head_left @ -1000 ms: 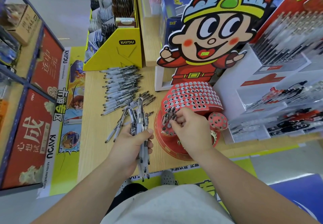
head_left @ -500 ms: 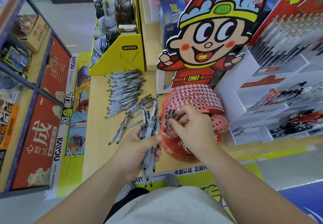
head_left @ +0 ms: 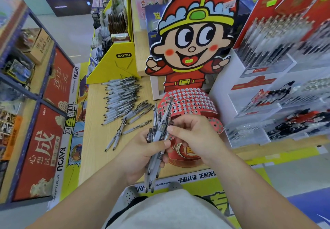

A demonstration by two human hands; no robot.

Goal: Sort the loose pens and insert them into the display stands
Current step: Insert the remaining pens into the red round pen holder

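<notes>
Shop shelving crowds both sides, with white tiers of packed pens [head_left: 264, 93] on the right. Between them stands a pale wooden table [head_left: 94, 118], and at its back a big cartoon cutout [head_left: 192, 37] rises over a red stand [head_left: 192, 101] dotted with holes. A yellow box [head_left: 114, 67] sits at the far left corner of the table. Loose pens [head_left: 121, 100] lie in a rough row beside the red stand, a few scattered nearer. The person's left hand [head_left: 141, 155] is wrapped firmly round a bundle of pens [head_left: 159, 135], held just in front of the stand. Their right hand [head_left: 194, 135], fingers curved, touches the bundle's top; whether it pinches a pen I cannot tell.
</notes>
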